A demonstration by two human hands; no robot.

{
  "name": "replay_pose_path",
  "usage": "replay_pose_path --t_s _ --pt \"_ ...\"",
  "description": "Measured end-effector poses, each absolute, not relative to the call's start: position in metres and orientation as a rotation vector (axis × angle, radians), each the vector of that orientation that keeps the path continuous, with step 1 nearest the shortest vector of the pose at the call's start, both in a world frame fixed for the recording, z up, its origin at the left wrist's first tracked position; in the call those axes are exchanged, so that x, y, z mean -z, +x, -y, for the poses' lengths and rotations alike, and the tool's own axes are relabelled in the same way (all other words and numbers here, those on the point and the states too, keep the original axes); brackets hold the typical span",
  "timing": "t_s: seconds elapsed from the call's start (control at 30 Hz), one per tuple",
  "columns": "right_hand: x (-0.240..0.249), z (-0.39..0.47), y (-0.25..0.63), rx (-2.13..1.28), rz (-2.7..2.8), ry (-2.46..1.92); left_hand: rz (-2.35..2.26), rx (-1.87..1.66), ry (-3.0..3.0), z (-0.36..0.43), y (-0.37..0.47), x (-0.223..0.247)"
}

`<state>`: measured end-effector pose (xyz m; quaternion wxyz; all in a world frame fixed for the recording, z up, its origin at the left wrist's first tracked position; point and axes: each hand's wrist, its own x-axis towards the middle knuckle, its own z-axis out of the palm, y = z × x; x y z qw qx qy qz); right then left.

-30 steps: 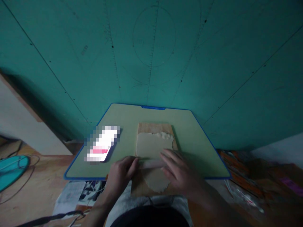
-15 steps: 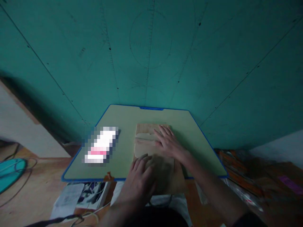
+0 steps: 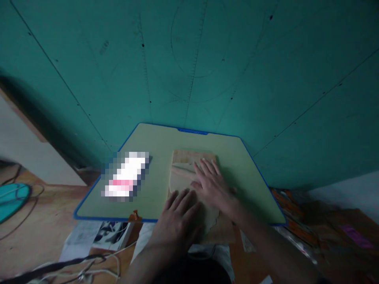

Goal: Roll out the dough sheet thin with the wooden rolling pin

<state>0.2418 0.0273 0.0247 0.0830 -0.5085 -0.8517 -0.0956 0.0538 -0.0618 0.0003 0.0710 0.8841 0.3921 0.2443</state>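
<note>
A pale, flat sheet (image 3: 180, 182), perhaps dough or thin cloth, lies over a light wooden board (image 3: 194, 156). A ridge or fold (image 3: 185, 172) runs across its upper part, towards the fingers of my right hand. My right hand (image 3: 211, 185) lies on the upper right of the sheet, fingers stretched and spread. Lower down, my left hand (image 3: 180, 215) rests on the near left part, its fingers apart and slightly bent; its thumb side is in shadow. The sheet's lower right edge looks ragged. Whatever is under the palms is hidden.
The board sits on a pale table with a blue rim (image 3: 257, 173), its near end past the table edge. A blurred-out phone-like object (image 3: 126, 173) lies at the left. A green wall (image 3: 189, 59) stands behind. Cables (image 3: 100, 268) and papers (image 3: 78, 238) are below left.
My right hand has turned a little, and the ridge now slants down to the right instead of lying nearly level. More of the sheet's ragged lower right edge shows. The view has shifted slightly.
</note>
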Motion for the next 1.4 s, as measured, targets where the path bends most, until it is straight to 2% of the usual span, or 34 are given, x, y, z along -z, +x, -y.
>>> replay_pose_path --t_s 0.13,0.33,0.43,0.73,0.87,1.13,1.27,1.4 --pt "-0.024 -0.02 0.243 0.28 2.584 -1.494 -1.115 -0.73 2.673 0.06 0.052 0.002" --pt "-0.045 -0.112 0.266 0.256 2.609 -1.549 -1.149 -0.738 2.673 0.06 0.051 0.0" --pt "-0.053 -0.13 0.269 0.285 2.589 -1.55 -1.139 -0.73 2.685 0.059 0.051 -0.002" --pt "-0.031 -0.049 0.26 0.067 2.755 -1.137 -1.167 -0.83 2.624 0.062 0.055 -0.002" --pt "-0.028 -0.046 0.273 0.048 2.656 -1.307 -1.137 -0.825 2.648 0.062 0.054 0.0" --pt "-0.03 -0.114 0.259 0.079 2.56 -1.685 -1.144 -0.781 2.656 0.061 0.052 0.002" --pt "-0.03 -0.113 0.259 0.048 2.599 -1.647 -1.17 -0.783 2.629 0.061 0.054 -0.001" --pt "-0.023 -0.065 0.27 0.082 2.584 -1.496 -1.158 -0.756 2.609 0.062 0.054 -0.003"
